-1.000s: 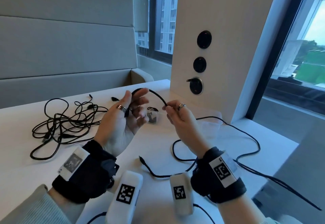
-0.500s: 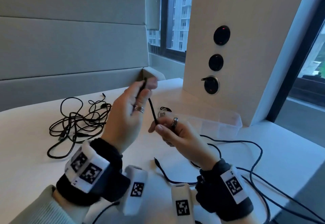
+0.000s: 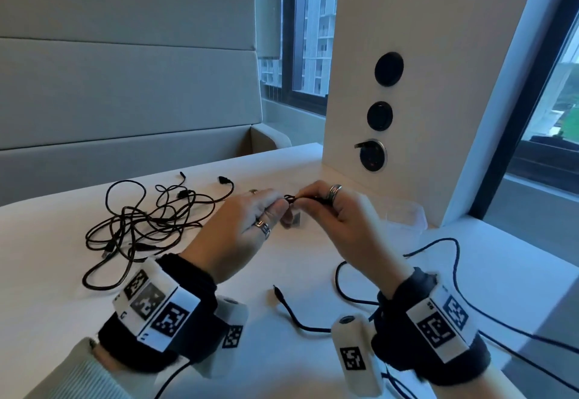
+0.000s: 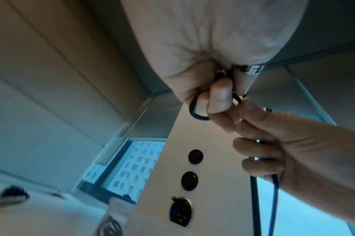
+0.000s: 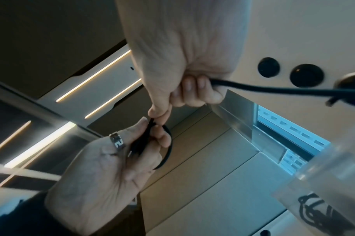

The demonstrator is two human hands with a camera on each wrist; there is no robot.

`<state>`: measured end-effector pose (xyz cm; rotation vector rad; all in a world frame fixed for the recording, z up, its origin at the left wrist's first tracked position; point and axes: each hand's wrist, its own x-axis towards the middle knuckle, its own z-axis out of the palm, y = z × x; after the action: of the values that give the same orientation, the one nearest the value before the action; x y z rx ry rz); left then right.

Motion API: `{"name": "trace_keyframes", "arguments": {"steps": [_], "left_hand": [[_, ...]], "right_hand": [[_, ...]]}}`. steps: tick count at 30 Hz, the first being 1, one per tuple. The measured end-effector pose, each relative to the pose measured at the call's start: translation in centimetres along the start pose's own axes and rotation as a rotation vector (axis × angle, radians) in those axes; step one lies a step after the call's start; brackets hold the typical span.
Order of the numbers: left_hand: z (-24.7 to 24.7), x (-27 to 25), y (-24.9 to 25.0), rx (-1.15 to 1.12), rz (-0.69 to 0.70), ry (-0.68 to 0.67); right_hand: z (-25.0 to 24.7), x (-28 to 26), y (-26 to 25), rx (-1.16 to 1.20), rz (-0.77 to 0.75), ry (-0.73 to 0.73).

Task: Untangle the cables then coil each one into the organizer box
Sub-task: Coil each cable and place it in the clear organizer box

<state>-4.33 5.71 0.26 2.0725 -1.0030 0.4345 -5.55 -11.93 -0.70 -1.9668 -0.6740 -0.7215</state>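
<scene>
I hold a black cable (image 3: 289, 198) between both hands above the white table (image 3: 62, 304). My left hand (image 3: 275, 209) curls its fingers round a small loop of it (image 4: 194, 112). My right hand (image 3: 308, 199) pinches the cable right beside the loop, and the other fingers grip the strands that hang down (image 4: 254, 199). The rest of this cable (image 3: 452, 260) trails over the table to the right. A tangle of black cables (image 3: 147, 223) lies to the left. The clear organizer box (image 3: 407, 213) stands behind my right hand, partly hidden, with a coiled cable inside (image 5: 313, 207).
A white pillar (image 3: 438, 116) with three round sockets (image 3: 388, 69) rises just behind the box. A loose plug end (image 3: 279, 293) lies on the table between my wrists. The table's right edge (image 3: 532, 314) drops off beside the window.
My hands have come down and together: the left hand was raised with the cable end, and now both hold a small loop close over the table.
</scene>
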Motion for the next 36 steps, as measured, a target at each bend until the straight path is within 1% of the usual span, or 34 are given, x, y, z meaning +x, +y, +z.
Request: {"name": "trace_keyframes", "arguments": {"steps": [1,3,4,5,7,9,10,11,13,15,18,20,22,24,26,27,28,29,31,32,33,34,36], "left_hand": [[0.1,0.0,0.1,-0.114,-0.065,-0.01],[0.1,0.2,0.4,-0.442,-0.201,-0.012],[0.1,0.3,0.6,-0.613,-0.252,0.006],[0.2,0.4,1.0,-0.783,-0.279,0.033],[0.6,0.7,1.6,-1.05,-0.262,0.087],[1.1,1.0,1.7,-1.198,-0.218,0.154],[1.4,1.1,1.3,-1.213,-0.212,0.205],[1.5,1.2,1.1,-1.214,-0.226,0.258],[1.6,1.2,0.4,-1.116,-0.238,0.338],[1.4,1.2,0.0,-0.938,-0.184,0.367],[1.3,1.0,-0.5,-0.666,-0.103,0.357],[1.4,1.0,-0.9,-0.559,-0.097,0.384],[1.5,1.0,-1.4,-0.456,-0.097,0.436],[1.4,0.8,-1.8,-0.225,-0.073,0.467],[1.3,0.6,-2.0,0.062,0.009,0.426],[1.2,0.6,-1.8,0.163,0.038,0.376],[1.1,0.6,-1.7,0.227,0.041,0.31],[1.0,0.5,-1.5,0.258,0.012,0.237],[1.0,0.3,-0.9,0.237,-0.061,0.072],[1.0,0.2,-0.5,0.156,-0.082,0.006],[1.2,0.1,0.0,0.006,-0.107,-0.035],[1.3,0.0,0.7,-0.19,-0.139,-0.056],[1.8,0.1,1.7,-0.548,-0.205,-0.067]], "right_hand": [[-0.4,0.2,0.1,-0.036,-0.007,0.04],[-1.3,0.8,0.5,-0.147,-0.045,0.123],[-1.7,1.0,1.0,-0.202,-0.058,0.14],[-2.0,1.2,1.3,-0.247,-0.043,0.126],[-2.1,1.2,1.9,-0.352,0.033,0.012],[-1.2,0.9,2.0,-0.408,0.045,-0.171],[-0.7,0.6,1.8,-0.398,0.032,-0.265],[-0.2,0.4,1.5,-0.383,0.02,-0.352],[0.3,0.1,1.1,-0.353,-0.008,-0.476],[0.0,0.1,0.7,-0.346,-0.023,-0.519],[-1.0,-0.4,0.0,-0.419,-0.028,-0.549],[-1.4,-0.9,-0.5,-0.416,-0.038,-0.582],[-1.3,-1.5,-1.2,-0.36,-0.027,-0.654],[-1.3,-2.1,-2.0,-0.34,-0.011,-0.728],[-1.8,-2.1,-2.9,-0.349,-0.035,-0.76],[-2.4,-1.7,-3.2,-0.366,-0.056,-0.745],[-3.0,-1.1,-3.5,-0.389,-0.07,-0.705],[-3.8,-0.3,-3.6,-0.413,-0.065,-0.64],[-5.4,1.4,-3.1,-0.429,-0.055,-0.47],[-6.0,2.2,-2.5,-0.434,-0.063,-0.378],[-6.4,2.7,-2.0,-0.452,-0.066,-0.295],[-6.6,3.1,-1.4,-0.465,-0.041,-0.226],[-6.6,3.5,-0.3,-0.463,0.041,-0.132]]}}
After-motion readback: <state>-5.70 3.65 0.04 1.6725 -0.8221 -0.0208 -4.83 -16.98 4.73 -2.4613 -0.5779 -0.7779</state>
